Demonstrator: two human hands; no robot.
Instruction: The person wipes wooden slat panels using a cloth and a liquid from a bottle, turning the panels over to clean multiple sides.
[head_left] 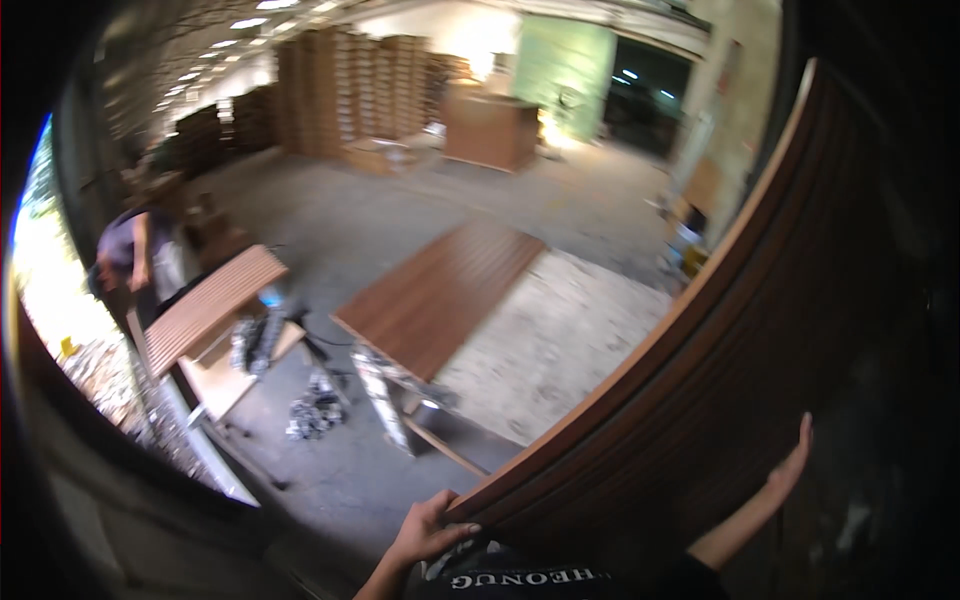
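A large dark brown grooved panel [700, 400] stands tilted on its edge at my right, its lighter rim running from the bottom middle up to the top right. My left hand [430, 530] grips the near end of that rim, with the thumb lying toward my dark shirt. Against or close to the panel's broad face is my right hand [790, 468], seen from the side with fingers stretched out. Contact there is hard to make out in the shadow. Beyond the rim, another brown grooved panel [440, 295] lies flat on a work table beside a pale, stained board [565, 340].
At the left a person [140, 255] bends over a lighter grooved panel [215, 305] on a stand. Crumpled wrapping [316, 408] sits on the concrete floor [330, 215]. Farther back are tall stacks of brown boards [350, 95], a brown box-like block [490, 132] and a green door [565, 70].
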